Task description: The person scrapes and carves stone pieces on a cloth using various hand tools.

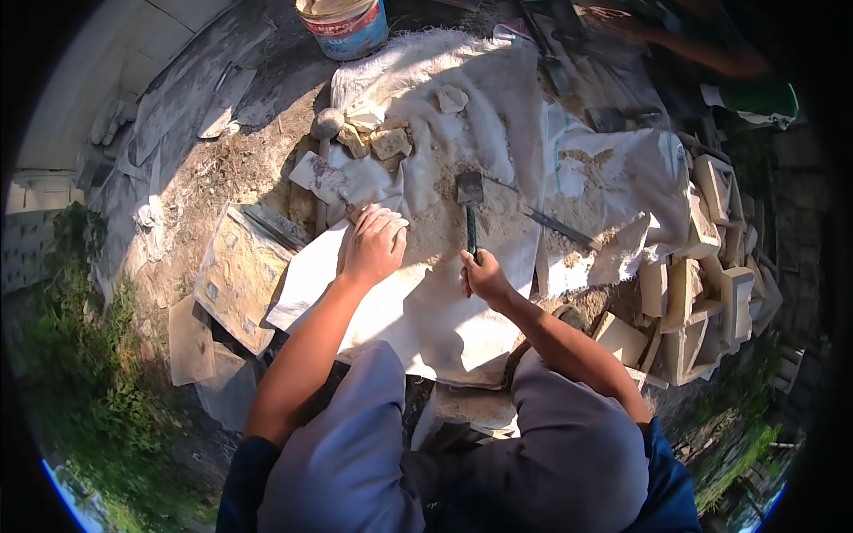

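Observation:
My right hand point(485, 274) is wrapped around the green handle of a hammer point(469, 188). The dark, blocky hammer head rests on or just above the dusty white sack cloth point(444, 329). My left hand point(375, 242) is closed at the end of a flat-bladed scraper point(320, 178), its broad pale blade stained reddish and pointing up and left; most of its handle is hidden under the fingers. Beyond the blade lie several rough yellowish stone pieces point(389, 142). To the right of the hammer lies a long narrow metal bar point(563, 229).
Stacked pale stone blocks point(684, 298) stand at the right. A yellowish slab point(238, 275) leans at the left. A paint bucket point(351, 31) and a round-headed tool point(327, 123) are farther back. Another person's arm point(697, 49) reaches in at upper right.

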The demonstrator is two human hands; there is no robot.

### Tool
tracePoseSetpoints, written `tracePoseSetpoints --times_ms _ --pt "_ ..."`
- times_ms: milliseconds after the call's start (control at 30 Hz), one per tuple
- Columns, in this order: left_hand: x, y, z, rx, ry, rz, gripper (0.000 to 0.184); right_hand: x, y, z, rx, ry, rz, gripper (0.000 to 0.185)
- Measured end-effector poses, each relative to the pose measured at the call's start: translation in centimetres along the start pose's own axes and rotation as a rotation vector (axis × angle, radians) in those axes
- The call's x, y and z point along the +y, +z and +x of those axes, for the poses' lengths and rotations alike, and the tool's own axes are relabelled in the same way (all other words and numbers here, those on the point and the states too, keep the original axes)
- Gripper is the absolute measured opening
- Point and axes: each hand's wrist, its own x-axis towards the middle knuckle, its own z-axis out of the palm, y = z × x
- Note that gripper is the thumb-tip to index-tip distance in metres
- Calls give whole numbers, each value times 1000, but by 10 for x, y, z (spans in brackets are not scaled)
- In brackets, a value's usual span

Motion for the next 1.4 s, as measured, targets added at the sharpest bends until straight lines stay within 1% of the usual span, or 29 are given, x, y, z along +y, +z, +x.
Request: tracePoseSetpoints --times_ms 33,67,100,167,200,233,333,367,433,467,500,567,600,667,700,733,767,800,833,867,900,967,1033,1133,1200,1233,1300,1333,1400 --pt "7 0 2 -23 13 -82 21 0 -3 -3 4 -4 5 29" --pt "15 8 5 58 -5 -168 24 0 -6 -6 0 -17 -113 29" --pt "23 12 9 59 -1 -167 24 -4 -7 -11 -5 -30 -232 30" --pt "37 18 16 -274 -359 -238 36 -7 -4 -23 -32 -53 -282 30" --pt "33 34 14 -356 -445 -230 50 -8 -2 -29 -60 -74 -331 31" --pt "35 39 15 -353 -446 -229 50 -8 -3 -32 -62 -77 -332 31" --pt "44 52 19 -513 -694 -527 53 -3 -9 -39 -60 -165 -646 31" --pt "47 57 21 -515 -690 -525 53 0 -11 -41 -56 -166 -644 31" --pt "60 60 25 -582 -796 -528 53 8 -15 -41 -70 -401 -683 32" --pt "73 49 29 -642 -785 -447 55 8 -17 -42 -139 -262 -566 31" --pt "73 56 25 -648 -787 -445 55 0 -19 -46 -139 -258 -562 31" --pt "69 71 19 -645 -721 -212 57 -16 -23 -45 -254 -83 -527 26" --pt "70 71 23 -677 -752 -190 59 -17 -29 -38 -255 -83 -522 26" --pt "75 72 23 -659 -747 -171 57 -17 -46 -28 93 -580 -684 23" --pt "76 74 22 -637 -740 -156 56 -19 -54 -21 337 -750 -770 21" --pt "77 71 22 -697 -786 -215 56 -27 -66 -14 504 -799 -808 23" --pt "74 78 15 -706 -789 -207 56 -34 -82 -6 627 -892 -953 31" --pt "66 96 -2 -552 -996 -506 56 -42 -97 -3 690 -880 -1060 39" --pt "72 97 -8 -339 -994 -465 55 -43 -113 4 731 -897 -1145 44" --pt "77 97 -14 -133 -973 -414 55 -40 -132 10 700 -845 -1259 47" --pt "76 88 -8 -143 -968 -403 55 -34 -146 15 666 -791 -1371 51" --pt "69 71 4 -270 -881 -206 55 -32 -154 15 656 -771 -1361 51" --pt "65 63 7 -286 -871 -214 57 -29 -159 18 637 -760 -1358 50" --pt "49 68 11 -229 -848 -218 57 -20 -158 20 714 -781 -1296 46" --pt "39 74 14 -48 -588 20 51 -15 -157 18 827 -772 -1205 43" --pt "37 72 20 -50 -588 21 51 -15 -158 19 827 -770 -1204 43" --pt "40 65 35 -38 -389 -191 42 -16 -161 19 801 -793 -1198 43" --pt "45 60 41 -39 -390 -193 42 -17 -161 19 801 -791 -1200 43" --pt "54 55 51 -164 -501 -253 37 -17 -161 20 803 -791 -1200 44"
